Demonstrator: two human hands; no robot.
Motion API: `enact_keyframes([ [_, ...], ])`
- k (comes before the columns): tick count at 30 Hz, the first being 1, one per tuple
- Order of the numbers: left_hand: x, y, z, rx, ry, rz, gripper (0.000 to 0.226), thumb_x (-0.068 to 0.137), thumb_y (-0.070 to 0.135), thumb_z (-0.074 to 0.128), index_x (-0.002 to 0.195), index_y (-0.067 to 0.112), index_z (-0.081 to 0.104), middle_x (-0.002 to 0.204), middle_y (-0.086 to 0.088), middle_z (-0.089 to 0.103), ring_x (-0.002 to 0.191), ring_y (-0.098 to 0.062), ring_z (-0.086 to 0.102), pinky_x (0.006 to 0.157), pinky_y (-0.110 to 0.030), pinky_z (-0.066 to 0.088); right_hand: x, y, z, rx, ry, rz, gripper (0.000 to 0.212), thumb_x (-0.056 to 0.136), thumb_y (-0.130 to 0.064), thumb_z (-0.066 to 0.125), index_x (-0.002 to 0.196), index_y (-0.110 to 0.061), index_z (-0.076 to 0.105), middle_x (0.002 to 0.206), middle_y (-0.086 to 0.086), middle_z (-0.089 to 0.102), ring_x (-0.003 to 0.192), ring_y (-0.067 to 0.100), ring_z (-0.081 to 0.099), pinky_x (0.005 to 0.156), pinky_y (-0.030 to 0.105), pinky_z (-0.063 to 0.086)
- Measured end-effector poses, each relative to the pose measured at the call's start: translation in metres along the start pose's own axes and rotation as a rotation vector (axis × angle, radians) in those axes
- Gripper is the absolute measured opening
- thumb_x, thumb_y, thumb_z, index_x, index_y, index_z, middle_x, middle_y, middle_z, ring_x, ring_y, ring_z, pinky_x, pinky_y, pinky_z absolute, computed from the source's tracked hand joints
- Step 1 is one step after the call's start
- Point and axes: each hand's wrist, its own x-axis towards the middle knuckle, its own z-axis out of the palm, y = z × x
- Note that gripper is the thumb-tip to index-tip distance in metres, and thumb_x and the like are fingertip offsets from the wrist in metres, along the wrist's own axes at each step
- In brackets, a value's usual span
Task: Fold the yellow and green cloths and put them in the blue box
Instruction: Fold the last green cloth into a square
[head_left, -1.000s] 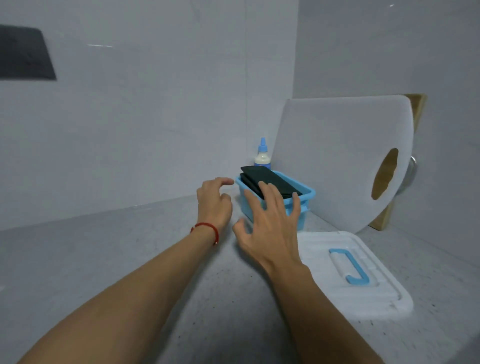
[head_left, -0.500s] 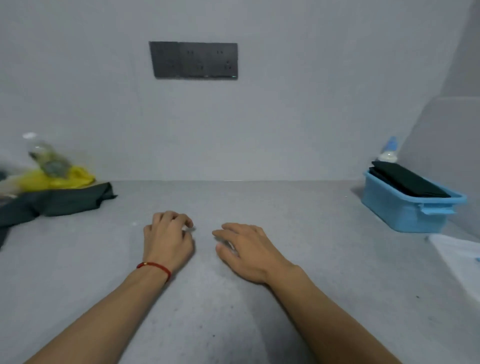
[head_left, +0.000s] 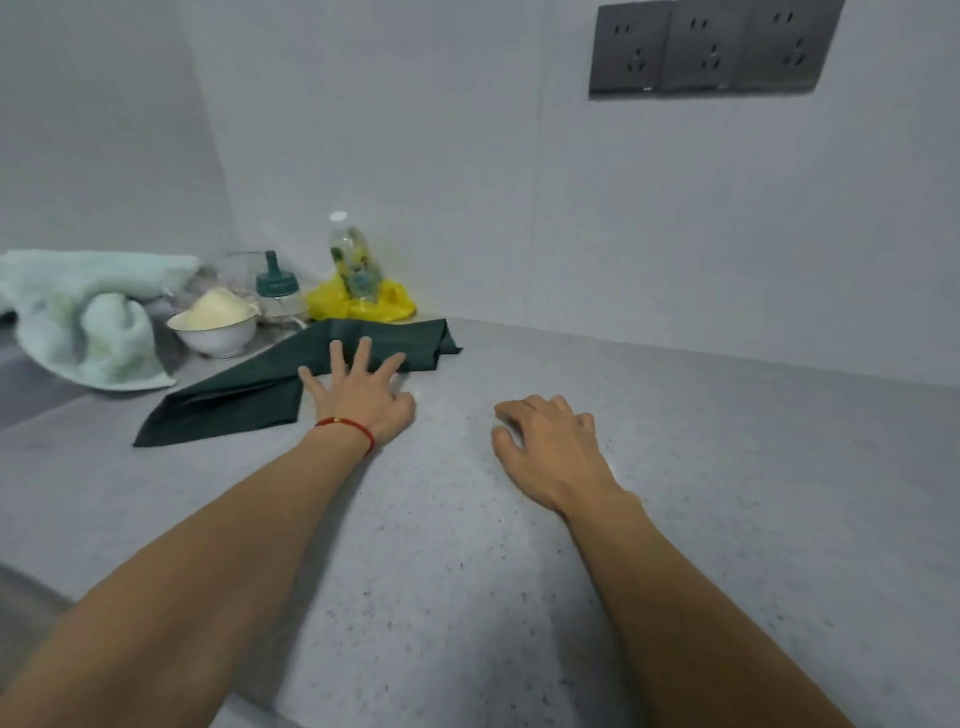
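The left hand (head_left: 358, 395) lies flat with spread fingers on the dark green cloth (head_left: 260, 384) on the grey speckled bench (head_left: 727, 467); the right hand (head_left: 550, 447) rests loose and holds nothing. Next it should pull this cloth near for folding.

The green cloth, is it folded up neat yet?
Not neatly. The green cloth lies loose and rumpled on the counter, stretched out crookedly. The left hand rests its straight fingers on it.

Matt green cloth (head_left: 291, 384), speckled countertop (head_left: 519, 571)

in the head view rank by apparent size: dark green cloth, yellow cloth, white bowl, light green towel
1. dark green cloth
2. light green towel, close to the cloth; ranking unsure
3. yellow cloth and white bowl look alike
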Motion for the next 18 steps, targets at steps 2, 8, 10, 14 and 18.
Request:
enact_keyframes([
  [2, 0.021, -0.001, 0.004, -0.052, -0.134, -0.023, 0.062, 0.096, 0.064, 0.025, 0.156, 0.052, 0.013, 0.17, 0.008, 0.002, 0.156, -0.032, -0.007, 0.113, -0.076, -0.007, 0.003, -0.002, 0.004, -0.02, -0.004, -0.016, 0.046, 0.104, -0.046, 0.034, 0.143, -0.03, 0.054, 0.14, -0.005, 0.056, 0.123, 0.021, 0.044, 0.101, 0.043, 0.031],
  [8, 0.007, 0.052, 0.014, -0.067, -0.091, 0.193, 0.06, 0.093, 0.059, 0.022, 0.15, 0.046, 0.038, 0.161, 0.007, 0.035, 0.148, -0.028, 0.028, 0.111, -0.077, -0.006, 0.006, -0.002, 0.001, 0.054, 0.147, 0.059, 0.046, 0.104, -0.03, 0.043, 0.149, -0.023, 0.047, 0.145, 0.002, 0.054, 0.129, 0.023, 0.048, 0.107, 0.046, 0.037],
  [10, -0.02, 0.077, 0.011, -0.104, -0.076, 0.239, 0.055, 0.095, 0.057, 0.027, 0.148, 0.048, 0.042, 0.157, 0.007, 0.04, 0.143, -0.027, 0.033, 0.112, -0.076, 0.003, 0.002, 0.005, -0.003, 0.199, 0.266, 0.174, 0.05, 0.099, -0.015, 0.049, 0.149, -0.019, 0.046, 0.148, 0.004, 0.052, 0.131, 0.022, 0.049, 0.111, 0.04, 0.037],
  [14, -0.093, 0.133, 0.001, -0.181, -0.015, 0.405, 0.044, 0.097, 0.043, 0.034, 0.137, 0.04, 0.053, 0.141, 0.006, 0.055, 0.127, -0.025, 0.044, 0.11, -0.065, 0.024, -0.016, 0.025, -0.025, 0.37, 0.134, 0.214, 0.057, 0.09, -0.007, 0.06, 0.144, -0.023, 0.053, 0.146, -0.003, 0.055, 0.133, 0.018, 0.051, 0.121, 0.038, 0.03],
  [18, -0.151, 0.172, -0.009, -0.454, 0.086, 0.589, 0.023, 0.09, 0.008, 0.046, 0.111, 0.016, 0.051, 0.103, -0.008, 0.065, 0.094, -0.028, 0.055, 0.08, -0.043, 0.046, -0.064, 0.065, -0.055, 0.109, 0.017, 0.118, 0.022, 0.097, -0.034, 0.061, 0.117, -0.03, 0.071, 0.115, -0.006, 0.071, 0.106, 0.019, 0.065, 0.09, 0.039, 0.052],
])
